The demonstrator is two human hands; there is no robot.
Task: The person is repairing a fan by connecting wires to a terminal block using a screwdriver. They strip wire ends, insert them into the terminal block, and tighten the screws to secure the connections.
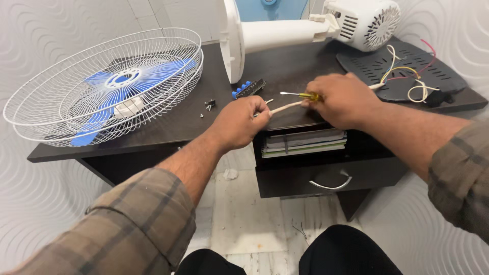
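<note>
My left hand (239, 122) pinches the end of a white cable (285, 107) at the front edge of the dark desk (168, 127). My right hand (344, 99) grips the same cable further along and also holds a small screwdriver with a yellow handle (309, 95), its metal tip pointing left. The cable runs right to a bundle of coloured wires (407, 76) lying on a black vented plate (387, 69). A white fan motor housing with its stand (356, 20) lies on its side at the back of the desk.
A white wire fan guard with blue blades (109, 84) lies on the desk's left end. A blue-buttoned switch block (248, 88) and small screws (209, 104) sit mid-desk. Below are a shelf of papers (304, 142) and a drawer with a metal handle (331, 184). My knees show at the bottom.
</note>
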